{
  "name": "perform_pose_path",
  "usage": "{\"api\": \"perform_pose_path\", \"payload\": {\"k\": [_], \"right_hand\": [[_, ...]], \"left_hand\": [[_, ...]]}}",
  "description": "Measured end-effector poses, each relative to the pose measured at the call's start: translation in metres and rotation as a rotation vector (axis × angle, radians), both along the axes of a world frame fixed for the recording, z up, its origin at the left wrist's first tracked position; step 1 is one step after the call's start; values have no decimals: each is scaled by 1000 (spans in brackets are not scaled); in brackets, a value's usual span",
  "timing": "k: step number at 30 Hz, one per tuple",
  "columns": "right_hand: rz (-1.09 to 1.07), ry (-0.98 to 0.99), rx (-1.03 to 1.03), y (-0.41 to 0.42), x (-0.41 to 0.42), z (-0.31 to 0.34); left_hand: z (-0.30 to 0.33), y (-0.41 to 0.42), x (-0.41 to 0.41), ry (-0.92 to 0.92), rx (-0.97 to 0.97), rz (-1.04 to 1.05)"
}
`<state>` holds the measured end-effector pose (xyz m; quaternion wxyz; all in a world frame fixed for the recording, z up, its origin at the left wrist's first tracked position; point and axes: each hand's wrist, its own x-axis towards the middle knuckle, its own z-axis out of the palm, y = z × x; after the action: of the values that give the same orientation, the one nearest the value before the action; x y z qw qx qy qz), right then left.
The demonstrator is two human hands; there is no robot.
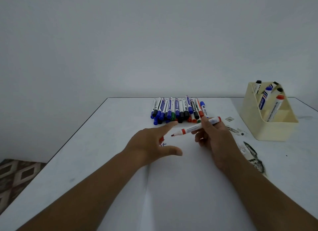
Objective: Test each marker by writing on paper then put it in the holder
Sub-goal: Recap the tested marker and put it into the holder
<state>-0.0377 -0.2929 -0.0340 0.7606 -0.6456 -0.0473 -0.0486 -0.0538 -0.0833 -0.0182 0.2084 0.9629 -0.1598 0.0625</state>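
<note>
Right hand (211,137) gripping uncapped red-tipped white plastic marker (196,127); left hand (151,143) open beside it. Probably light, stiff, slippery; best held mid-barrel.

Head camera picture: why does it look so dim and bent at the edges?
Head view: lighting is dull and flat, with a bluish-grey cast; hands look dark; wide-angle lens splays the table edges; the red marker and far pile look slightly soft.

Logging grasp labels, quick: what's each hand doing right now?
Left hand: open, fingers extended, holding nothing.
Right hand: gripping the uncapped red marker.
</note>
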Motion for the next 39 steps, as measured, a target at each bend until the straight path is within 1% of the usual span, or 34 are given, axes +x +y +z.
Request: {"api": "perform_pose_path", "payload": {"k": [2,3,6,8,9,10,14,16,19,21,24,27,28,30,32,34,39], "right_hand": [[-37,35,37,0,1,1],[-45,47,36,0,2,2],[-43,47,23,2,3,1],[-46,38,18,2,3,1],[-49,35,14,2,4,0],[-52,30,8,2,4,0],[-66,36,-6,5,3,2],[-68,43,-50,6,2,3],[-70,14,-107,9,-1,5],[-66,-23,-119,12,-4,10],[-41,-11,-53,17,-9,16],[3,68,29,22,-13,18],[24,88,51,24,-14,19],[51,125,102,26,-15,20],[75,137,134,27,-15,20],[102,112,107,27,-15,19],[126,34,-65,34,-20,17]], "left_hand": [[-2,21,1,47,-55,24],[-6,32,2,19,-71,30],[-17,60,3,-169,-62,-19],[-28,69,5,-320,-16,-66],[-33,71,7,-370,-20,-76],[-36,73,8,-373,-31,-68],[-38,75,10,-228,-15,-13],[-41,76,13,-230,34,-8],[-46,80,17,-259,43,14],[-41,77,16,-212,73,28],[-34,71,11,-56,148,32],[-26,68,6,87,97,43],[-25,68,5,109,103,34],[-23,68,4,103,216,-35],[-24,69,5,136,259,-86],[-25,70,8,178,250,-98],[-21,74,10,235,281,-132]]}}
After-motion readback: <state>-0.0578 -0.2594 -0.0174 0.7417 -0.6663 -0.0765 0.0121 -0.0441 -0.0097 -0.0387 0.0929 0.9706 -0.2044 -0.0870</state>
